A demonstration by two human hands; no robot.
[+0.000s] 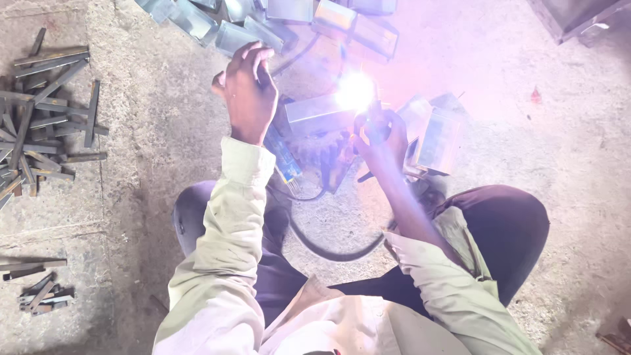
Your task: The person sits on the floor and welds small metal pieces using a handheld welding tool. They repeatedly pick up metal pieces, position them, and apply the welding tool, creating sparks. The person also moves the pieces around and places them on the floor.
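Right hand (379, 135) grip closed on welding tool (374, 125) at metal box (319, 113); left hand (248, 92) raised, fingers loose, empty

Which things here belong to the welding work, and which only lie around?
In use: right hand with welding holder, bright arc, metal box, cable, raised left hand.
Lying about: flat bars, finished boxes.
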